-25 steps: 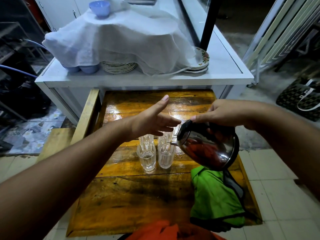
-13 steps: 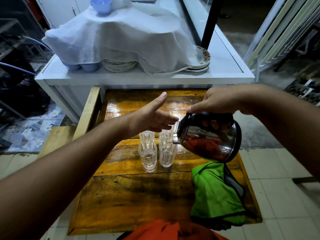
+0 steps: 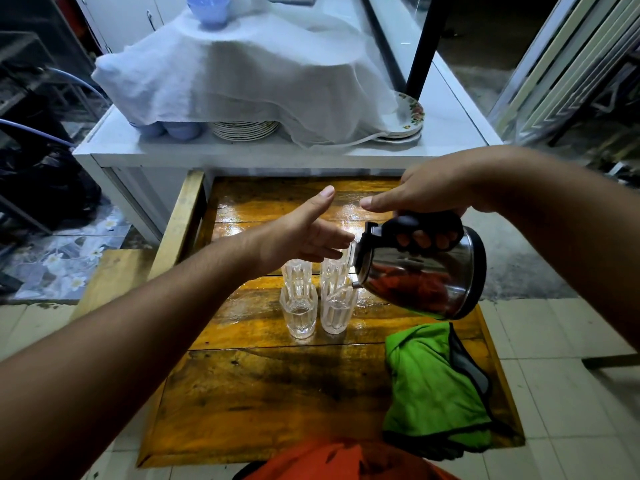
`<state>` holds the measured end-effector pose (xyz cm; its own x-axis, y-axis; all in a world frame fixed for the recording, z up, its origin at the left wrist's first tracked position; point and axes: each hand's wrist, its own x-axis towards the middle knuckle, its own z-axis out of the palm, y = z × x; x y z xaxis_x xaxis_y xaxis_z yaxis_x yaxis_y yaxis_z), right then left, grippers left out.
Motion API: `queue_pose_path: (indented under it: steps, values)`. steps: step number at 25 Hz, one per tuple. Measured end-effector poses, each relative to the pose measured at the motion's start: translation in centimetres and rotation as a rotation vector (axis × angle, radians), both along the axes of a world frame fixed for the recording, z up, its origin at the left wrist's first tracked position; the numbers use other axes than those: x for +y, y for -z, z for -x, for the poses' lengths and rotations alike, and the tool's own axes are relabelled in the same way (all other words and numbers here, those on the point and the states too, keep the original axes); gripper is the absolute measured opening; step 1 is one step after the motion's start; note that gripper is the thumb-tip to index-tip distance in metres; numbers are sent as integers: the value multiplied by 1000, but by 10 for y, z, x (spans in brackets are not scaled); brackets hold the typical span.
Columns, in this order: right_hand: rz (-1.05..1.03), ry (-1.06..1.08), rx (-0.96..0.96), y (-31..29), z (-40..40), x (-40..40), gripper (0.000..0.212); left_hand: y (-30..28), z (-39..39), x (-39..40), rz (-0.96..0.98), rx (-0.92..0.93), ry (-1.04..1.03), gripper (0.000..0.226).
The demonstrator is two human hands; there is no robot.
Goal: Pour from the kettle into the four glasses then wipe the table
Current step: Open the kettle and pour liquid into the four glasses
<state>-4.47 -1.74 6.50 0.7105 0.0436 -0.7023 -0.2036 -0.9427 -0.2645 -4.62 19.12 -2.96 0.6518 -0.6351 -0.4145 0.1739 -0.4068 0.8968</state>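
Over the wet counter, the right hand grips the tilted kettle above the near-right glass, left hand open, empty: pour slowly, spout close.

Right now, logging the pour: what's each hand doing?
Left hand: open, empty, above the glasses.
Right hand: closed on the kettle handle, index finger extended.

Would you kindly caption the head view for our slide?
Right hand tilts kettle over a glass; left hand hovers open.
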Motion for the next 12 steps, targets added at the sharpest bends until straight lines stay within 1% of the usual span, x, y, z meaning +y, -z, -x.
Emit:
queue_pose_path:
  steps: [6,12]
  values:
    - [-14,16,86,-1,-5,9,84,1,1,7,8,4,-1,96]
    - [-4,2,72,-9,-6,17,92,-3,5,9,22,6,-36,91]
